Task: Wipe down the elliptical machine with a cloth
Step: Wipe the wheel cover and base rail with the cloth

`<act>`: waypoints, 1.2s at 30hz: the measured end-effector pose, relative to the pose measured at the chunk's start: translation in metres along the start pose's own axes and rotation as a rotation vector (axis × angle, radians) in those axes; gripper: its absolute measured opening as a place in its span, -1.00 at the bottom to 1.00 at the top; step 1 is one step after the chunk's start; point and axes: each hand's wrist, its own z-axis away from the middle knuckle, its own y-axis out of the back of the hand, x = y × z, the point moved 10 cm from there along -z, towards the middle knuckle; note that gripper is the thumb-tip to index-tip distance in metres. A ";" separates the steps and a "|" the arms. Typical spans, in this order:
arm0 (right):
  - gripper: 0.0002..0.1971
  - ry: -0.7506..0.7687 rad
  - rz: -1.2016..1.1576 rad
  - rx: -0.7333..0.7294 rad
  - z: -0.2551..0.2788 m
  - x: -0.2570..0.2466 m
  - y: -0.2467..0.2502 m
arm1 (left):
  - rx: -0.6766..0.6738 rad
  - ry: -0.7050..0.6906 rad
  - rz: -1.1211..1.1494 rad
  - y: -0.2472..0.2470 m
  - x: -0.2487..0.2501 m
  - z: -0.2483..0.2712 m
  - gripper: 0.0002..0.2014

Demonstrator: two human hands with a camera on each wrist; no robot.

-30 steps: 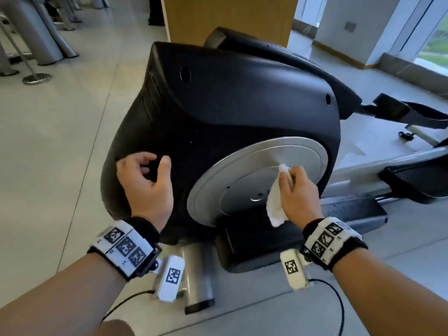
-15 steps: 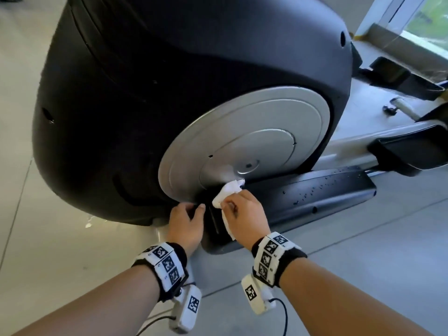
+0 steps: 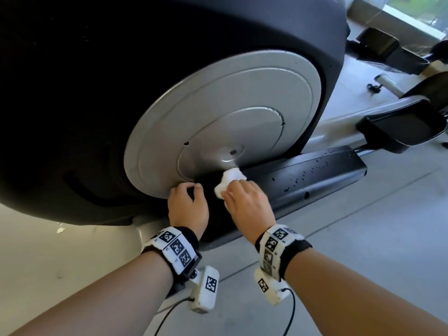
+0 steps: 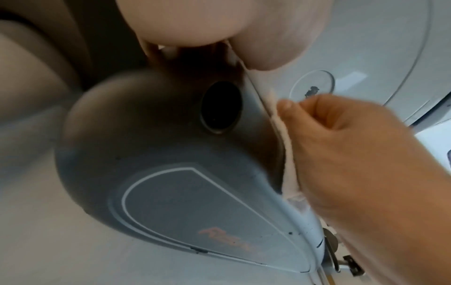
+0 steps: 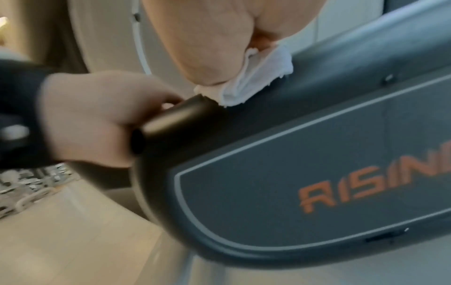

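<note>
The elliptical's black housing (image 3: 97, 81) fills the head view, with a silver disc (image 3: 230, 105) on its side. A black crank arm (image 3: 303, 180) runs right from below the disc. My left hand (image 3: 190, 190) grips the arm's rounded near end, fingers curled over its top by the disc's rim. My right hand (image 3: 232, 190) holds a bunched white cloth (image 3: 230, 179) against the arm's top edge just under the disc's hub. The right wrist view shows the cloth (image 5: 258, 81) pressed on the arm (image 5: 292, 154) and the left hand (image 5: 92, 115) around its end.
Water droplets dot the crank arm further right. A black pedal (image 3: 400, 127) sits on a silver rail (image 3: 339, 120) at the right, with a second pedal (image 3: 388, 49) behind it. Grey floor (image 3: 363, 238) lies below and to the right.
My left hand left the housing's side and came down onto the crank arm's end. My right hand carried the cloth from the disc's face down to the arm's top edge. The view moved closer.
</note>
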 end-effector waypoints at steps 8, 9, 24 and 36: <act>-0.81 -0.024 0.013 0.108 0.006 0.029 0.013 | 0.000 -0.080 -0.047 0.004 0.005 0.003 -0.88; -0.81 -0.095 0.008 0.131 0.008 0.046 0.016 | 0.003 -0.086 -0.046 0.004 0.004 0.003 -0.88; -0.87 -0.682 -0.538 0.250 0.130 0.032 -0.030 | 0.019 -0.107 -0.069 0.000 0.001 0.004 -0.80; -0.65 -1.169 -0.842 0.285 0.127 0.149 -0.063 | 0.034 -0.114 -0.061 0.001 0.003 0.005 -0.90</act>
